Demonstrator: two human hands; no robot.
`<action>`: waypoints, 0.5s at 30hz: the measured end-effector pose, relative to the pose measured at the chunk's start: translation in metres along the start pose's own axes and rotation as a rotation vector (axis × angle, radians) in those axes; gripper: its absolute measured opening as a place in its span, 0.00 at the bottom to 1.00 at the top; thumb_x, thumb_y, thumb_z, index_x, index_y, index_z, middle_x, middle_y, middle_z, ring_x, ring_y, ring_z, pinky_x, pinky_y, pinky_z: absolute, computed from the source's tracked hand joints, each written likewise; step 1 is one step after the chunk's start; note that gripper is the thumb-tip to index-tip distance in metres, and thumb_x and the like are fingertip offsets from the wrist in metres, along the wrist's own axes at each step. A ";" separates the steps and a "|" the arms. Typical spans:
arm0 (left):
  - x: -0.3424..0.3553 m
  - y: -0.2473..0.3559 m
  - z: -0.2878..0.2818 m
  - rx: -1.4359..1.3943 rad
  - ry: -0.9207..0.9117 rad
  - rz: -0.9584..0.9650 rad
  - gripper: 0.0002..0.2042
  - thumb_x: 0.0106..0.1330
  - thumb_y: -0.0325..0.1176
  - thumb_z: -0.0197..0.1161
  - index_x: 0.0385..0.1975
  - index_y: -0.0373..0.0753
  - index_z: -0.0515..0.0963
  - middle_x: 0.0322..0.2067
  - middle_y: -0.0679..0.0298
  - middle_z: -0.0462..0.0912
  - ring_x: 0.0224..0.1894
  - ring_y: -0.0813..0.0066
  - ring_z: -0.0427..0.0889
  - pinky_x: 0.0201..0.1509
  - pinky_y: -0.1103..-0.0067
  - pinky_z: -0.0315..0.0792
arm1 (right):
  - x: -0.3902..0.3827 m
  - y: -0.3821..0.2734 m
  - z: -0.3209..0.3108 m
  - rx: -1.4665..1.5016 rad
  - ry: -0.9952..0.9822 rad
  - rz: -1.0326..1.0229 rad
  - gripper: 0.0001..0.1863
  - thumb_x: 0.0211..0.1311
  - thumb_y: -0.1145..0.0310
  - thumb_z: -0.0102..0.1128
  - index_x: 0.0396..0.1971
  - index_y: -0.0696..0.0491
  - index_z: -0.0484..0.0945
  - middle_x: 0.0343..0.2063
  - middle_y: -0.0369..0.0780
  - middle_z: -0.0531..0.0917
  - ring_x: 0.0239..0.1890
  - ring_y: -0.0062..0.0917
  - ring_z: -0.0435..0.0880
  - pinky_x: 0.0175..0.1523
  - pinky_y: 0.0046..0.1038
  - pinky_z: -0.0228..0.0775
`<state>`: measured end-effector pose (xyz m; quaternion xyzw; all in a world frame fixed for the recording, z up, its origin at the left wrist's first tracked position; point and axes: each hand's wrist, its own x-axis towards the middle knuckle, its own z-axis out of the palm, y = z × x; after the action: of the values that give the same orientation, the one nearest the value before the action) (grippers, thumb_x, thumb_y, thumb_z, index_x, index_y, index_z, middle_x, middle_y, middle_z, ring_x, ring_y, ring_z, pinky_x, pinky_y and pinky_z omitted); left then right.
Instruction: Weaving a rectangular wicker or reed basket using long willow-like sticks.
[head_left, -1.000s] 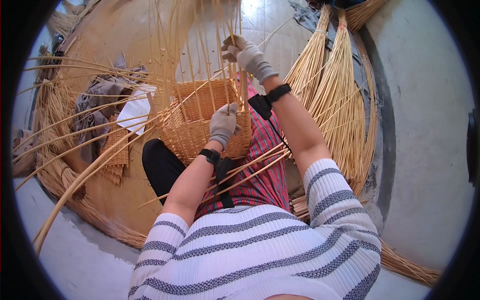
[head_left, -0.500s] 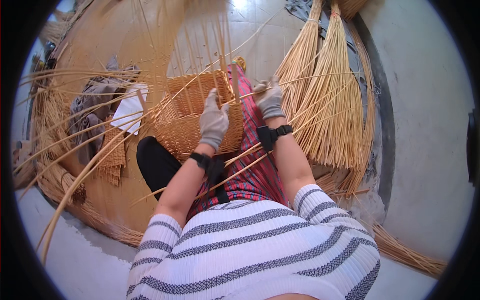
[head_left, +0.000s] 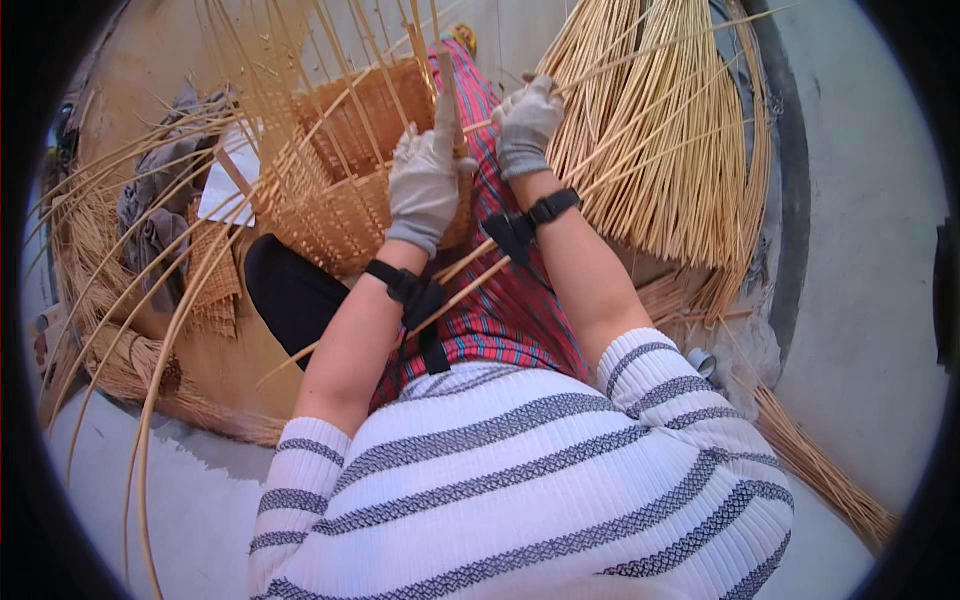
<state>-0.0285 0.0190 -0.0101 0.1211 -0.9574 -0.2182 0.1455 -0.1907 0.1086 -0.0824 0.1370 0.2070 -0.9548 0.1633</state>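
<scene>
Left hand, grip unclear, at near-right corner of wicker basket, left of centre, by tan floor | right hand closed round thin cane | cane bundles, far right | dark curved band, then grey surface, right

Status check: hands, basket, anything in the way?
Left hand at near rim of basket, grip unclear. Right hand closed on cane strand. Basket open-topped, flat stick upright at right corner. Long canes crowd its left side.
</scene>
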 end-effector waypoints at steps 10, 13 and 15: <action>0.025 -0.003 -0.015 -0.030 0.217 -0.031 0.33 0.62 0.45 0.72 0.66 0.47 0.66 0.42 0.54 0.85 0.46 0.49 0.82 0.60 0.58 0.69 | 0.019 0.018 0.055 -0.082 0.235 0.115 0.13 0.79 0.57 0.48 0.35 0.49 0.69 0.15 0.32 0.67 0.11 0.22 0.64 0.21 0.30 0.67; 0.057 -0.010 -0.015 0.000 0.209 -0.069 0.23 0.62 0.43 0.72 0.53 0.45 0.72 0.40 0.56 0.84 0.44 0.50 0.82 0.53 0.59 0.70 | 0.038 0.029 0.077 0.149 0.169 0.303 0.16 0.79 0.56 0.47 0.32 0.50 0.68 0.16 0.32 0.68 0.12 0.22 0.65 0.25 0.32 0.71; 0.071 -0.012 -0.009 0.046 0.254 -0.132 0.17 0.59 0.42 0.72 0.42 0.46 0.73 0.37 0.61 0.83 0.43 0.54 0.81 0.57 0.62 0.67 | 0.048 0.033 0.086 -0.033 0.217 0.210 0.17 0.79 0.53 0.46 0.32 0.49 0.68 0.16 0.32 0.68 0.12 0.22 0.65 0.20 0.30 0.67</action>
<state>-0.0893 -0.0156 0.0081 0.2140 -0.9259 -0.1882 0.2481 -0.2388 0.0299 -0.0340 0.2576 0.2236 -0.9085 0.2414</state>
